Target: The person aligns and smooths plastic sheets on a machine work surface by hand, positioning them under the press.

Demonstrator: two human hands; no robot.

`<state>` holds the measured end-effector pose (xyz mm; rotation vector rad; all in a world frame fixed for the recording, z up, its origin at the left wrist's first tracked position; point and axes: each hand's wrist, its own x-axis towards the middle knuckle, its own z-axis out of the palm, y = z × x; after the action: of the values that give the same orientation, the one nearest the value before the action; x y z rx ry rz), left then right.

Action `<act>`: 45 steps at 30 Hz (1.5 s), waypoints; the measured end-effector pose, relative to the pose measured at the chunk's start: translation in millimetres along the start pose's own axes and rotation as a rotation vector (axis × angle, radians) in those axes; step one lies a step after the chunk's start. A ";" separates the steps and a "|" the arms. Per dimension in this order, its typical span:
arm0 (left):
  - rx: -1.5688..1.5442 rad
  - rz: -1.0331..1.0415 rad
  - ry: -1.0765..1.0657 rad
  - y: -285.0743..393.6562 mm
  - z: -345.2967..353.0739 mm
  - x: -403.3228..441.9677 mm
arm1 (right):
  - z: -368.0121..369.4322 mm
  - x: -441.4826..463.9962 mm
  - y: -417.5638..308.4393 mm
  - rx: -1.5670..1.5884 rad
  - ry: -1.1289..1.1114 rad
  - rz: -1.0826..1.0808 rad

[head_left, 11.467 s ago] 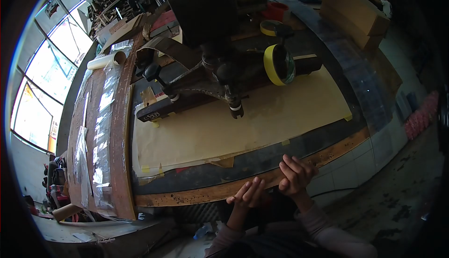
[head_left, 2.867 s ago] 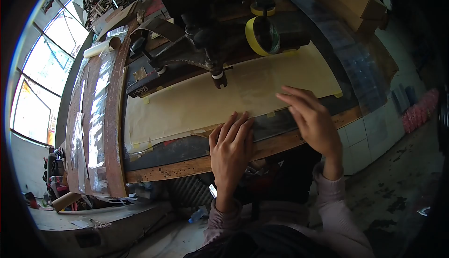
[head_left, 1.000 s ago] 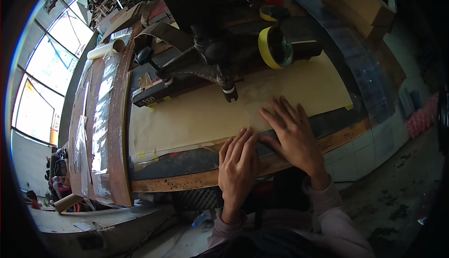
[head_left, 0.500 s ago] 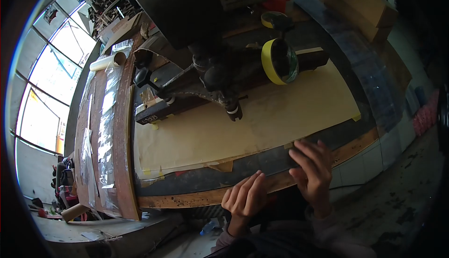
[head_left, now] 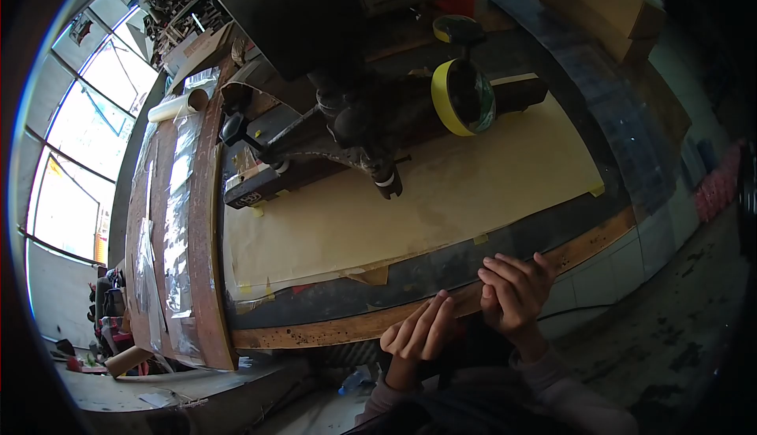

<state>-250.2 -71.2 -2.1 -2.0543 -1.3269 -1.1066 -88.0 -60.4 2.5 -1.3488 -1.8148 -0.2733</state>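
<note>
In the head view, has just drawn left hand [head_left: 418, 336] and right hand [head_left: 517, 293] back from the cream paper [head_left: 465, 191], leaving it untouched on the dark bench top [head_left: 426, 274]. Holds both apart, fingers loosely bent, gripping nothing visible, near the wooden edge [head_left: 315, 335]. Has open room ahead, short of the machine arm [head_left: 315, 153] and yellow tape roll [head_left: 449, 102] beyond.

unreadable marking [head_left: 249, 198] on dark bar [head_left: 315, 181]
</note>
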 end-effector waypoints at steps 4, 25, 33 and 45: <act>0.003 -0.009 -0.007 1.3 -0.7 1.3 | 0.4 -0.3 0.5 0.006 0.005 0.004; 0.012 -0.008 0.017 0.4 0.8 0.2 | 0.4 1.4 -0.7 0.032 0.014 0.023; 0.037 0.017 0.027 -4.3 4.2 -9.9 | -4.9 0.6 0.8 0.067 -0.041 -0.013; -0.173 -0.004 0.198 -7.0 6.3 -17.3 | -33.2 -0.4 6.0 0.017 -0.368 -0.189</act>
<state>-257.9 -72.9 -20.2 -1.9989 -1.1742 -1.4310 -66.5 -78.5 21.2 -1.2785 -2.2507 -0.1111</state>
